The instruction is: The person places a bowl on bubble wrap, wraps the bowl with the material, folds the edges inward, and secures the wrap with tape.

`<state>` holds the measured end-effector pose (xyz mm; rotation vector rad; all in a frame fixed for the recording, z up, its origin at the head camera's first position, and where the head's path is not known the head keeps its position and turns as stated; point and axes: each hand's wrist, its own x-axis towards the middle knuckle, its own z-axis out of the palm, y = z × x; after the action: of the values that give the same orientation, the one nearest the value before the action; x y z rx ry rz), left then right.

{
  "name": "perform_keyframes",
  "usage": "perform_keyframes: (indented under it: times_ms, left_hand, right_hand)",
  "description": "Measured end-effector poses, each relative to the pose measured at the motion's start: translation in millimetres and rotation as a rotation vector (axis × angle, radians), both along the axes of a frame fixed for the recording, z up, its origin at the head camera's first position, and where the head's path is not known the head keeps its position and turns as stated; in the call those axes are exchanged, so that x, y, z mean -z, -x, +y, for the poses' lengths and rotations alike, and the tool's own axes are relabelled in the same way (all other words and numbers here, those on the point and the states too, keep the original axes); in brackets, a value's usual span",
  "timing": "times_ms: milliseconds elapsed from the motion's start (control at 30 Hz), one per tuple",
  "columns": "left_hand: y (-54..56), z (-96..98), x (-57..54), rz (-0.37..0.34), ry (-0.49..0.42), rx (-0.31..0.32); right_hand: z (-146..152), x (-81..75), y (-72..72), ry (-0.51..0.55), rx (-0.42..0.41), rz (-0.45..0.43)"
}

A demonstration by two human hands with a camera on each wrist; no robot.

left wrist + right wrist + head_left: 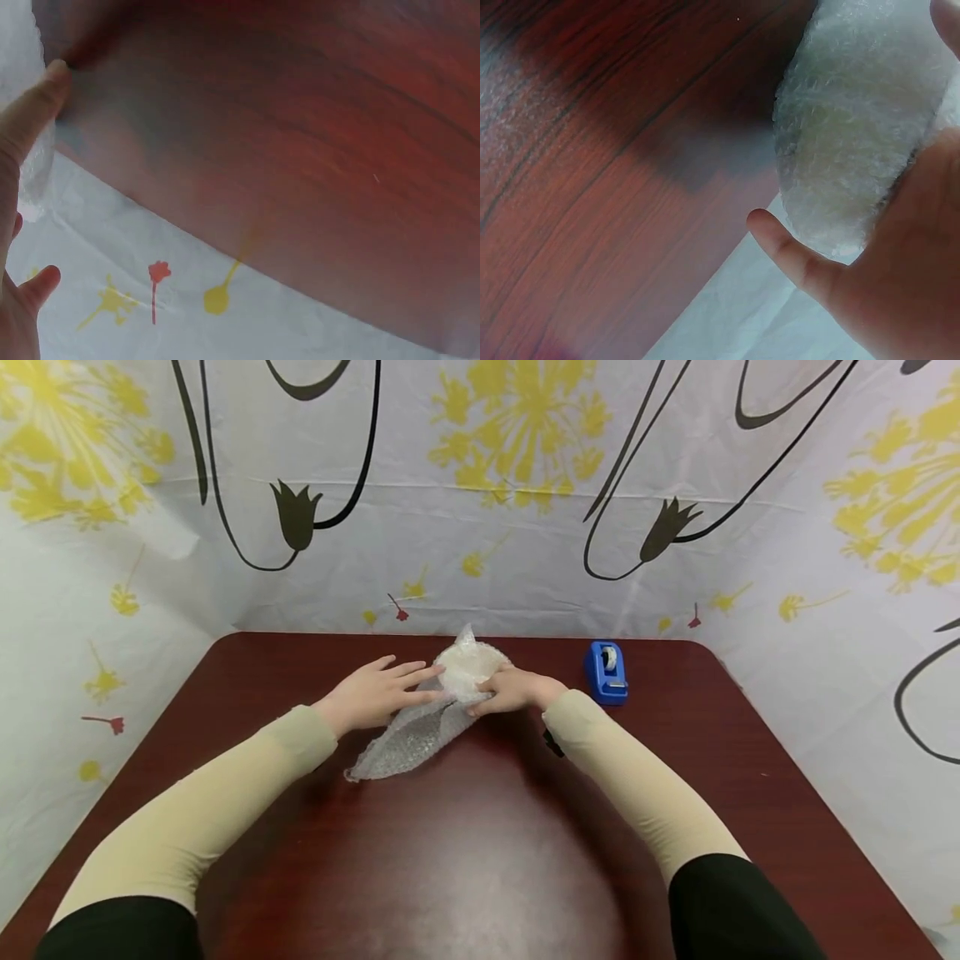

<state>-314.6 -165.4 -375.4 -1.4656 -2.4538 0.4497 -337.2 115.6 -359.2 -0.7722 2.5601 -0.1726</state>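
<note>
Behind both hands we've got a patterned cloth [337,585], yellow and dark flower prints, hanging past the table's far edge. Looks like a plain screen to us.

Under the grip: dark red-brown table [465,860]. We read it as the flat backing that lets the hands bear on something soft without it sagging.

Pale sleeves [202,802] run in from either side, arms stretched well forward, since the work sits near the far edge.

Between the hands: bubble wrap [420,731], bunched around a whitish round part on top. One flap trails out toward us, below the left hand. We can't make out what's inside.

Left hand [378,693]: fingers straight and spread, tips on the wrap's left side. We'd call it steadying, not pinching; loose film probably springs up otherwise.

Right hand [517,687]: thumb and fingers bent onto the wrap's right side, gripping it; one finger sticks out free in the right wrist view. Opposed hands likely stop the bundle skating sideways.

Right of the right hand, well apart from the wrap: blue tape dispenser [611,697], upright, pale tape roll [610,658] seated in it. Off the work but reachable, we figure.
</note>
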Motion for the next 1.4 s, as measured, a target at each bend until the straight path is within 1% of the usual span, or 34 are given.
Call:
perform_keyframes:
  times_ms: [233, 400, 500, 667, 833, 933, 1000, 1067, 1100, 1200, 1267, 1333, 1400]
  left_hand:
    - [-1.8, 14.0, 6.3, -0.036, -0.076, -0.003]
    - [-3.6, 25.1, 10.0, -0.072, -0.177, -0.015]
    - [-3.9, 31.4, 15.3, -0.098, -0.242, -0.021]
    - [-2.7, 42.9, 18.6, -0.165, -0.401, -0.006]
    - [-1.3, 50.6, 20.3, -0.246, -0.572, 0.019]
    - [-1.2, 53.4, 25.0, -0.296, -0.663, 0.036]
    - [-2.5, 53.9, 28.4, -0.348, -0.726, 0.024]
    - [-3.8, 55.1, 31.1, -0.413, -0.785, -0.017]
    - [-4.5, 55.8, 31.2, -0.460, -0.815, -0.048]
    - [-4.7, 59.0, 29.8, -0.609, -0.895, -0.195]
    - [-2.7, 62.6, 27.1, -0.699, -0.927, -0.289]
    - [0.5, 65.8, 24.8, -0.743, -0.935, -0.355]
    - [4.4, 68.5, 22.9, -0.752, -0.927, -0.379]
  right_hand:
    - [0, 0.3, -1.9, 0.036, 0.021, -0.009]
    - [0, 0.1, -2.2, 0.037, 0.001, 0.012]
    - [-1, 2.6, -2.5, 0.029, -0.009, 0.023]
    - [0, 3.1, -3.0, 0.002, 0.011, 0.035]
    - [-1, 4.2, -3.4, -0.010, 0.010, 0.073]
    - [-2, 6.1, -4.2, -0.001, -0.014, 0.100]
    - [-3, 7.7, -5.3, 0.013, -0.025, 0.106]
    - [-3, 9.4, -6.3, 0.032, -0.031, 0.113]
    - [-3, 10.0, -6.9, 0.045, -0.024, 0.112]
    - [-1, 11.3, -7.8, 0.097, 0.005, 0.103]
    - [1, 11.2, -8.0, 0.118, 0.001, 0.100]
    - [4, 11.0, -7.6, 0.131, -0.016, 0.102]
    - [7, 10.6, -7.4, 0.156, -0.024, 0.098]
